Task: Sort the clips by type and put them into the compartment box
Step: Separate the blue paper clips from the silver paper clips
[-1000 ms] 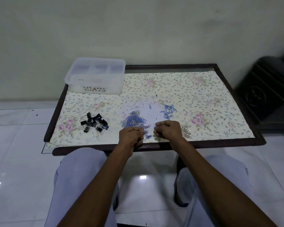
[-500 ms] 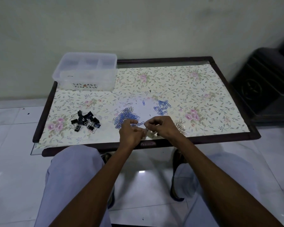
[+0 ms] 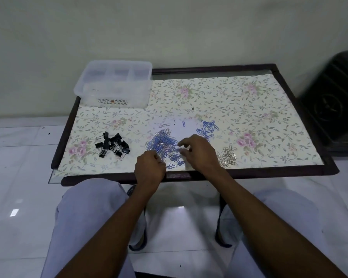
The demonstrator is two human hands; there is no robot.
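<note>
**Both hands at the mixed clip pile, near table edge**

Left hand (image 3: 149,169) sits at the near edge of the table, fingers curled under into a loose fist at the near-left fringe of the mixed pile; whether it pinches a clip cannot be told, the fingertips are hidden. Right hand (image 3: 199,152) lies just right of it, knuckles up, fingers bent and spread, tips reaching left into the pile; any clip between them is too blurred to confirm.

Mixed pile of blue and silver paper clips (image 3: 162,142) lies on the floral table cover (image 3: 239,101), centre-near, touching both hands. A few blue strays (image 3: 174,165) lie between the two hands, close to the edge.

Sorted groups around it: blue paper clips (image 3: 207,128) beyond the right hand; silver paper clips (image 3: 227,155) just right of the right wrist; black binder clips (image 3: 113,145) well to the left.

Clear compartment box (image 3: 113,87) stands at the far-left corner of the table (image 3: 269,173), well apart from all clips. Contents not discernible through the plastic.

Knees in pale trousers (image 3: 88,207) below the table edge. Dark object (image 3: 333,101) at far right on the floor.
</note>
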